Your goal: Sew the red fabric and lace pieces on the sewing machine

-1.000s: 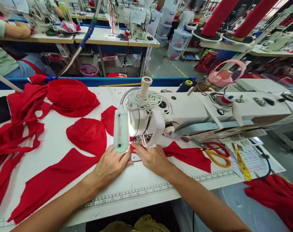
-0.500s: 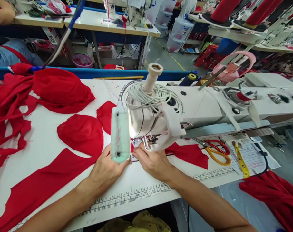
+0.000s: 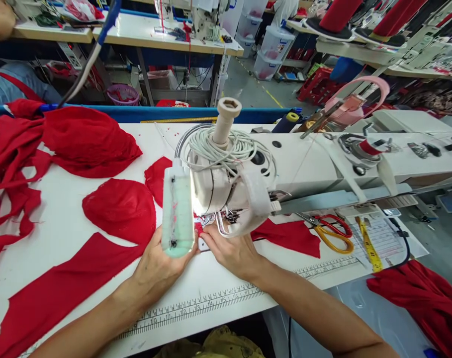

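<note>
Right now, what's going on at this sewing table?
A person sits at a white sewing machine. The left hand and right hand lie flat on a strip of red fabric by the needle. Cut red pieces lie left; orange-handled scissors lie right.

White table point(image 3: 80, 219) w/ red fabric pcs point(image 3: 119, 209), scissors point(image 3: 332, 233), sewing machine point(image 3: 304, 169).

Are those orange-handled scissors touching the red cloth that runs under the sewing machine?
Apart. The head view shows bare white table between the scissors and the right edge of the red cloth.
</note>
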`<action>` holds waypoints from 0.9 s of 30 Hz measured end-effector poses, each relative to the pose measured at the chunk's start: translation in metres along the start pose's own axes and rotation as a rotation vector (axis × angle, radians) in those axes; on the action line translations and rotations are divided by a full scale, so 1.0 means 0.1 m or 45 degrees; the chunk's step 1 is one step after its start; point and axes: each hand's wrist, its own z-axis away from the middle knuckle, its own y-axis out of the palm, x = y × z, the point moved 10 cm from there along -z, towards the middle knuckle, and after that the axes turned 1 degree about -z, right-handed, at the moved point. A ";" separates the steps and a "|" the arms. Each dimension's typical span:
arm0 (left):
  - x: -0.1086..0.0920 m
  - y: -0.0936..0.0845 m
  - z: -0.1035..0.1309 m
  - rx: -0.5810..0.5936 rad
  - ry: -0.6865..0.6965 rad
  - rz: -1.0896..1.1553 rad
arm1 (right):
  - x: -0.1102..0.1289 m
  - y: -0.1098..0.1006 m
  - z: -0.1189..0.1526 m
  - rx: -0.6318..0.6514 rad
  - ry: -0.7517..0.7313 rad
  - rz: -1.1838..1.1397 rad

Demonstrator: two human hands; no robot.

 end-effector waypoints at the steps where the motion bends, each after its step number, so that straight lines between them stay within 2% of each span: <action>1: 0.00 0.00 0.00 -0.005 0.002 0.010 | 0.03 0.00 0.00 0.013 -0.042 0.022; 7: 0.07 0.01 0.02 -0.045 -0.024 0.134 | 0.06 0.03 0.01 0.059 -0.094 0.093; 12: 0.05 -0.02 0.02 -0.040 0.000 0.046 | 0.02 0.01 0.00 0.051 -0.045 0.048; 19: -0.01 -0.17 -0.04 -0.165 0.038 -0.001 | 0.00 -0.13 -0.02 -0.167 -0.059 0.039; 27: 0.00 -0.14 -0.06 -0.142 0.009 0.006 | -0.06 -0.06 -0.01 -0.172 0.018 -0.020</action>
